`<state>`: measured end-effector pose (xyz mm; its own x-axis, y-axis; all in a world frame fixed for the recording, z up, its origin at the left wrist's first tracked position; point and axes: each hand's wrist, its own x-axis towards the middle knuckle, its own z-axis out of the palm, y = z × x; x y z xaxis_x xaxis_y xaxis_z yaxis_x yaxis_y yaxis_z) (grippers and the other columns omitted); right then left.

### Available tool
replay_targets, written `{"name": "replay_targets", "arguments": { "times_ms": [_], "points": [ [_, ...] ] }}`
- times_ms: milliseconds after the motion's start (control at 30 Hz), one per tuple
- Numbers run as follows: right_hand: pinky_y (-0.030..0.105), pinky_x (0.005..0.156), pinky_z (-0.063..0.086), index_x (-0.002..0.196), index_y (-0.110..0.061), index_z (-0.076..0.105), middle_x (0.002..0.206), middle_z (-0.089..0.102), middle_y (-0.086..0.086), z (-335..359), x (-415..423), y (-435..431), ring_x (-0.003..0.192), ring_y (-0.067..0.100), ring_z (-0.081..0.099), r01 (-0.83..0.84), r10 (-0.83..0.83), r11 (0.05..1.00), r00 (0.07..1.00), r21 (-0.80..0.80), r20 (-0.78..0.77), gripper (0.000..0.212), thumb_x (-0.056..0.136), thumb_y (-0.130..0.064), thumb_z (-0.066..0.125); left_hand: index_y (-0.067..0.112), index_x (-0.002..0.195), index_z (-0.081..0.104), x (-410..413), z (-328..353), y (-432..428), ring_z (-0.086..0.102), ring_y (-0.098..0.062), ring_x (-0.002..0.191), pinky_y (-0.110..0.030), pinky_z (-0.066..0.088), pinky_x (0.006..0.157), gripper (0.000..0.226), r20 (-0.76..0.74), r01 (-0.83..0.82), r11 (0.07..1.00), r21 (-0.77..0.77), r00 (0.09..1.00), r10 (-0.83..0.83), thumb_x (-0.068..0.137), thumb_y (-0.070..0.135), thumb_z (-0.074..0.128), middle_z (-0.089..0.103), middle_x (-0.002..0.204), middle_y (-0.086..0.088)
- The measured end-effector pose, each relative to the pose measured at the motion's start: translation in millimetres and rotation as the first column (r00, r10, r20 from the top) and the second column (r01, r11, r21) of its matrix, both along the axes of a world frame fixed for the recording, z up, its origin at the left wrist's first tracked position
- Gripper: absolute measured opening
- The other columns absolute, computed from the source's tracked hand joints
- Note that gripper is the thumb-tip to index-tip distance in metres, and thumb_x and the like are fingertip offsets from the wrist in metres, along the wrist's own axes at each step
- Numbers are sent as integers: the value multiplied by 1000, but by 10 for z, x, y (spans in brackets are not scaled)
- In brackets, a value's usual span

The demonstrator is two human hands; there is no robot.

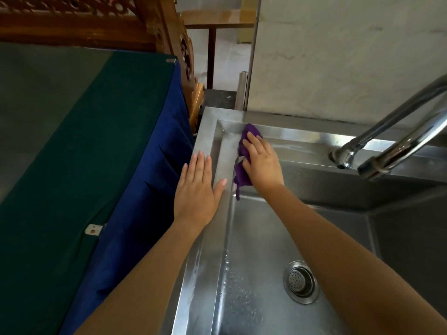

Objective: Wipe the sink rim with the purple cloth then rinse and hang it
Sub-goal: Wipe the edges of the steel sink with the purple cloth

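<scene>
Right hand (262, 160) pressing purple cloth (252, 129) on sink rim (205, 131), left hand (197, 189) flat

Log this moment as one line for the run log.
step: wiping | right hand: presses purple cloth on sink rim, far left corner | left hand: flat on left rim | faucet: no water visible
</scene>
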<state>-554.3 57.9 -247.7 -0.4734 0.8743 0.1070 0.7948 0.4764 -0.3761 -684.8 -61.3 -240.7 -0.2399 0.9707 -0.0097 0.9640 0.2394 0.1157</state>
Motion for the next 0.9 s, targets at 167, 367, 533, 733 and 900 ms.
{"name": "replay_targets", "arguments": {
  "times_ms": [167, 367, 533, 733, 900],
  "points": [
    [40, 113, 30, 132, -3, 47, 143, 45, 13, 99, 523, -25, 131, 28, 40, 355, -330, 934, 901, 41, -282, 41, 94, -17, 46, 13, 144, -12, -3, -14, 0, -13, -16, 146, -34, -6, 119, 74, 14, 10, 1000, 5, 1000, -10, 86, 58, -8, -10, 158, -7],
    [41, 120, 12, 144, -5, 31, 156, 22, 14, -177, 652, 14, 144, 32, 17, 503, -502, 864, 861, -18, -83, 50, 99, -27, 34, 13, 144, -13, -9, -29, -4, -13, -15, 145, -35, -6, 120, 74, 26, 12, 1000, 11, 1000, -13, 86, 59, -8, -15, 155, -5],
    [38, 120, 8, 144, -9, 31, 156, 21, 11, -114, 359, 53, 145, 28, 16, 410, -409, 912, 912, 17, -31, 51, 100, -33, 28, 13, 143, -13, -10, -34, -4, -12, -15, 146, -36, -3, 120, 73, 26, 10, 1000, 17, 1000, -11, 86, 59, -7, -18, 151, -3],
    [31, 119, 6, 143, -13, 35, 155, 25, 4, -10, -44, 62, 146, 20, 16, 40, -41, 999, 998, -14, -49, 47, 99, -31, 33, 13, 143, -10, -2, -33, -2, -8, -16, 146, -34, -4, 119, 74, -4, 9, 1000, 16, 1000, -9, 86, 60, -10, -11, 155, -5],
    [29, 116, 17, 136, -18, 47, 151, 37, -2, 48, -118, 199, 142, 15, 26, -169, 143, 974, 975, -150, -173, 40, 97, -27, 41, 13, 143, -10, -1, -21, 4, -7, -16, 146, -35, -2, 120, 76, -14, 5, 1000, -2, 1000, -5, 85, 62, -10, -4, 159, -8]
  ]
}}
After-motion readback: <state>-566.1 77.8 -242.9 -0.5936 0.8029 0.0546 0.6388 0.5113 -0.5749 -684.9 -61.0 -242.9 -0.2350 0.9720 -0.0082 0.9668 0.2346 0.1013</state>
